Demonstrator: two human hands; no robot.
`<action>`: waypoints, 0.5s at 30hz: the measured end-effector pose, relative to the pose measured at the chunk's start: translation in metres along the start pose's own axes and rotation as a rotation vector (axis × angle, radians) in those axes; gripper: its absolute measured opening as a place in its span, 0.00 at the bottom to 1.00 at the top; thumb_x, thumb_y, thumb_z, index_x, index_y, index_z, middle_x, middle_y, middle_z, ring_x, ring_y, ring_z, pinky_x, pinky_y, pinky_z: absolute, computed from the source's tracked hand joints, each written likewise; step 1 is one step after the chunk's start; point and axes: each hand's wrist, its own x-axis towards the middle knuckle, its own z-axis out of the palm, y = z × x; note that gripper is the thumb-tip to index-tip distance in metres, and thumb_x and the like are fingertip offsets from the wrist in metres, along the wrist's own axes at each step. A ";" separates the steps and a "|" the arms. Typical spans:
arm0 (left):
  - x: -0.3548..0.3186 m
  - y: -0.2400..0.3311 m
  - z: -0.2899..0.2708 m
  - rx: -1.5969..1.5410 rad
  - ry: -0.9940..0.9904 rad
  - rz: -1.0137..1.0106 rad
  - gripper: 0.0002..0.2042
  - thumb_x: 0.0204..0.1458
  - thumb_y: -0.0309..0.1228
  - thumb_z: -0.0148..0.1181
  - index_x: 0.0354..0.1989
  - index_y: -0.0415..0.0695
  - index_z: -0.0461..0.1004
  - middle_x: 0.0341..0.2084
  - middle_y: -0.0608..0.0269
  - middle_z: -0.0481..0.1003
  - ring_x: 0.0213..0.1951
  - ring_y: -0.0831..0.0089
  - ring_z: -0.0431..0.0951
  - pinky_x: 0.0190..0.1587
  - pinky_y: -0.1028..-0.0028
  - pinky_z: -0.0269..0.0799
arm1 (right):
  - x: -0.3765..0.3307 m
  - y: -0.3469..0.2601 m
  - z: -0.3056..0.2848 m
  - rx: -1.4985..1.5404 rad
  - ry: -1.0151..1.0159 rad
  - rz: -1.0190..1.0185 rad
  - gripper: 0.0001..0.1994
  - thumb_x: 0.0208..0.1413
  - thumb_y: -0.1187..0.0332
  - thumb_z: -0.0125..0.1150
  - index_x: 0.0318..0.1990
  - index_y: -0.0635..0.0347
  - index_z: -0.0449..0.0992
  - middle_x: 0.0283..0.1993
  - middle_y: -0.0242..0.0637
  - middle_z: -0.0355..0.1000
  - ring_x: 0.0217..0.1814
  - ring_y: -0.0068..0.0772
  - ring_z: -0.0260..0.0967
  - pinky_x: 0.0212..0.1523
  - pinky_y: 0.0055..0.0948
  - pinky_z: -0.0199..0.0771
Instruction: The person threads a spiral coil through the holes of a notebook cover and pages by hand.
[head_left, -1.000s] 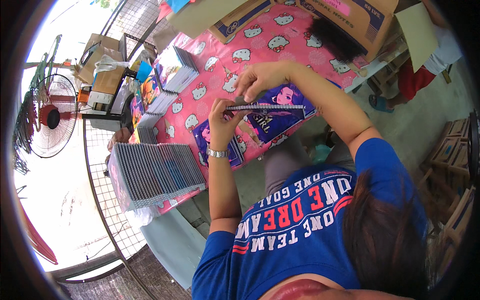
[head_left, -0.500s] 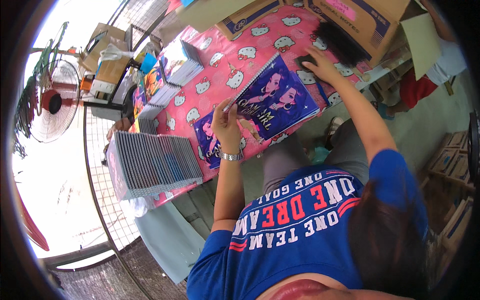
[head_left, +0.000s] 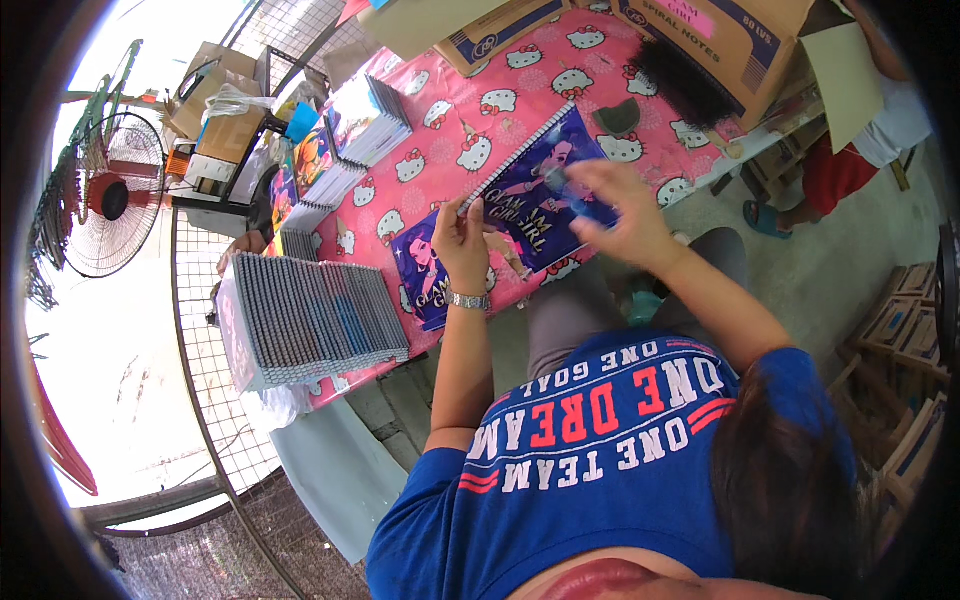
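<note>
A spiral notebook (head_left: 535, 225) with a purple-blue cover and drawn figures lies tilted on the table before me. My left hand (head_left: 462, 245), a metal watch at its wrist, pinches its lower left corner by the coil. Over the right part of the cover hovers my right hand (head_left: 630, 215), thumb and fingers apart and blurred by motion. A second notebook with a similar cover (head_left: 418, 262) lies beside and partly behind my left hand. Beyond the notebook rests a dark green pad (head_left: 617, 118), apart from both hands.
A tall stack of spiral notebooks (head_left: 315, 320) stands at the table's left end, more stacks (head_left: 370, 120) behind it. Cardboard boxes (head_left: 700, 50) and a black brush (head_left: 685, 85) are at the back. Another person's hand (head_left: 240, 250) shows at far left. A fan (head_left: 115, 195) stands left.
My right hand has left the dark pad and come nearer, over the notebook's cover. My left hand keeps its hold on the notebook.
</note>
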 end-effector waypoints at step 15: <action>-0.004 0.017 0.003 0.339 0.082 0.166 0.05 0.51 0.16 0.60 0.35 0.33 0.79 0.30 0.59 0.80 0.30 0.78 0.77 0.32 0.77 0.73 | 0.020 -0.043 0.044 -0.121 -0.160 -0.197 0.27 0.44 0.63 0.66 0.54 0.64 0.74 0.49 0.41 0.73 0.50 0.44 0.69 0.50 0.38 0.70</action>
